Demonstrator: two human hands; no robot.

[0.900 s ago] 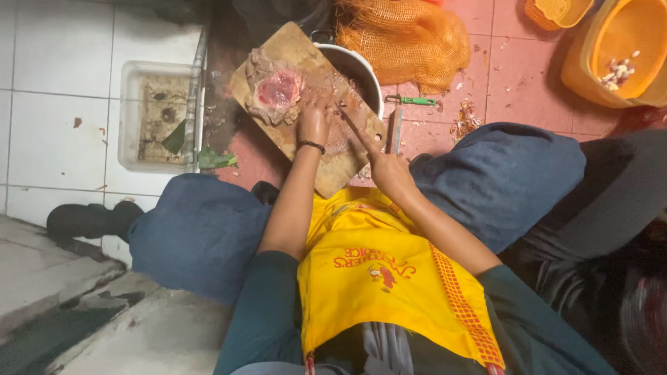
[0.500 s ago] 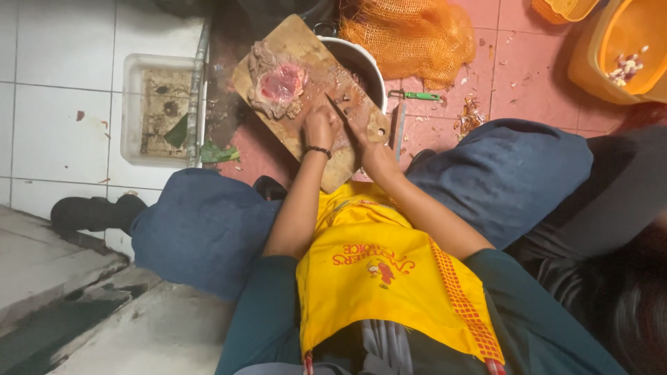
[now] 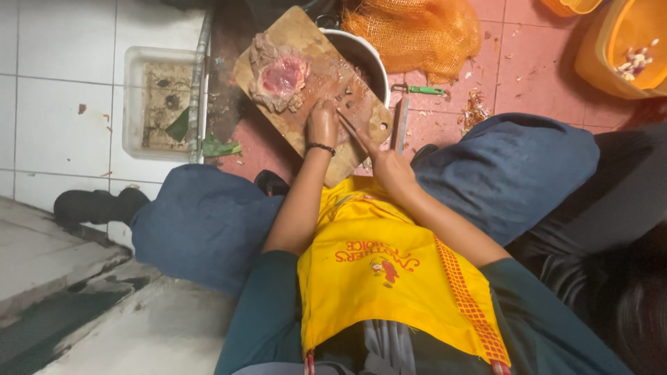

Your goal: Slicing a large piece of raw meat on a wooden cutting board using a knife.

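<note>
Beyond left hand (image 3: pixel 323 123), raw meat (image 3: pixel 280 78).

Red printed logo (image 3: pixel 379 258) sits on the yellow apron's (image 3: pixel 389 292) chest.

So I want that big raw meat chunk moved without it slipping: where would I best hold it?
Probably cup the meat chunk around its pale ragged edges, coming from the free board corner side: it lies flat, and both hands crowd the other end.

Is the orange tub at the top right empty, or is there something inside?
Not empty. The orange tub holds a small pile of pale and reddish bits on its bottom; what they are cannot be told.
</note>
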